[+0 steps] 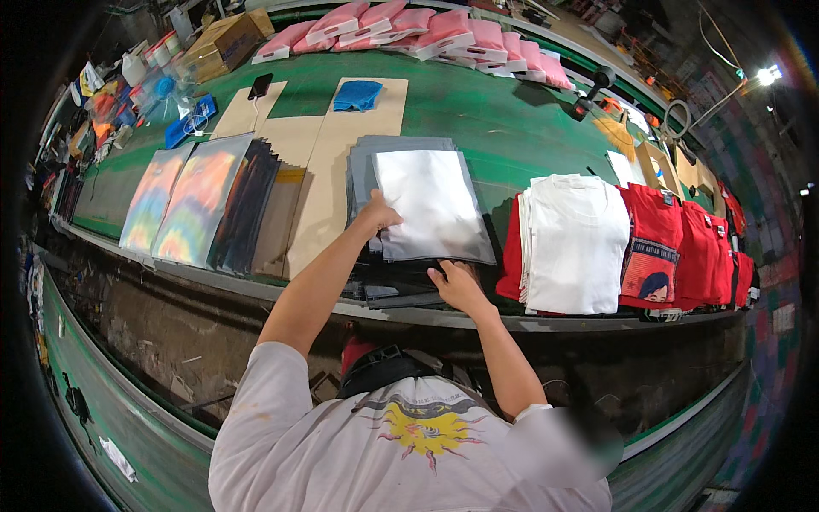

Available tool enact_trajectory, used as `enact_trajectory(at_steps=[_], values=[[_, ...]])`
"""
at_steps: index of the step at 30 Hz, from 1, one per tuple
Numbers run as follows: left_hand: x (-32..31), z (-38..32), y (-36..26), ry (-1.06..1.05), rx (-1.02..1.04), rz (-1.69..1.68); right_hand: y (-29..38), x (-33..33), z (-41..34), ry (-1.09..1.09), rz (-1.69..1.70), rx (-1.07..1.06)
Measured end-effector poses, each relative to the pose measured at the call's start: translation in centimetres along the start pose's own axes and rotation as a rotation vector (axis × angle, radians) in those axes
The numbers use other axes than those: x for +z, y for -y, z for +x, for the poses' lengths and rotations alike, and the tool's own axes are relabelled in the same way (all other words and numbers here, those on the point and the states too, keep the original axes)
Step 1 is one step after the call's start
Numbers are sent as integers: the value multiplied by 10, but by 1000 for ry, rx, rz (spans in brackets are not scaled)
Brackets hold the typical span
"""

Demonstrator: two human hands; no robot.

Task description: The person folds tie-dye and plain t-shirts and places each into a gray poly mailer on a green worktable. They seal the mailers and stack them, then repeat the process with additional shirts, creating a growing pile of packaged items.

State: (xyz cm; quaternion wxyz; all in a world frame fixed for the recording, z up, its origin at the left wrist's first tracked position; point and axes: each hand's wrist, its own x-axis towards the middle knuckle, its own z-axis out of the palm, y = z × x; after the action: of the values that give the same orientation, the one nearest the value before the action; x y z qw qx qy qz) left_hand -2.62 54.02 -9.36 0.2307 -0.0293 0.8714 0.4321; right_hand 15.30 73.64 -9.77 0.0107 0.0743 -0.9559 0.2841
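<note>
In front of me a frosted plastic bag (477, 217) with a smooth white folded garment (422, 198) in it lies on a stack of dark grey plastic bags (368, 150). My left hand (382, 213) grips its left side, thumb on top of the white surface and the other fingers largely hidden. At the lower edge, my right hand (457, 281) pinches the bag's rim, with some fingertips tucked out of sight. To the right stands a pile of folded white T-shirts (579, 243). Left of the stack lie bags holding rainbow tie-dye garments (205, 198).
Red folded shirts (700, 249) line the table's front edge at right. Pink bagged packs (441, 32) fill the far side. A blue folded cloth (357, 95) and a phone (260, 86) on a cable lie on cardboard sheets (320, 144). A cordless tool (592, 93) stands far right.
</note>
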Motion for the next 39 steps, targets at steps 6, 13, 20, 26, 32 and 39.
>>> enact_trajectory(at_steps=[6,13,20,26,32,39], values=[[2,-11,-12,218,-57,-736,8,-8,-5,-460,363,2],[-24,-50,-29,77,106,-848,47,-2,-17,-141,1256,356],[-4,-140,-15,20,125,-967,115,1,-3,-237,1833,179],[-26,-200,-14,494,-52,-916,135,0,13,-559,1594,847],[-81,-197,8,1057,-20,-719,128,12,14,-706,1332,1034],[-149,-86,8,367,495,-309,117,-26,32,-657,1632,259]])
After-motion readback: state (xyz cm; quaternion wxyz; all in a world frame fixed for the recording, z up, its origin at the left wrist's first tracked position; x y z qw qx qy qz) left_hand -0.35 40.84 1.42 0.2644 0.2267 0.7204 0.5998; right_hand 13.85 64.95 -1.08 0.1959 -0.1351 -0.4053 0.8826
